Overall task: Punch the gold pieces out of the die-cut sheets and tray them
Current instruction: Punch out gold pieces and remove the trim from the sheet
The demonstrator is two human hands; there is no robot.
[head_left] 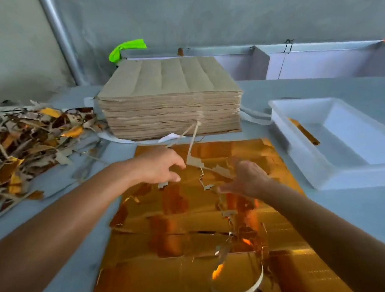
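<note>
gold sheet [192, 225] under both hands | left hand [158, 166] pinching scrap strip [192, 145] | right hand [246, 178] spread

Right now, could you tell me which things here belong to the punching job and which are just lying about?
Job: gold sheet; waste strip pinched by left hand; right hand; white tray; stack of sheets; scrap pile.
Lying about: green cloth; metal pole.

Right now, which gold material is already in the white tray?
Only the narrow gold strip lying inside the white tray; the big gold sheets lie on the table.
</note>
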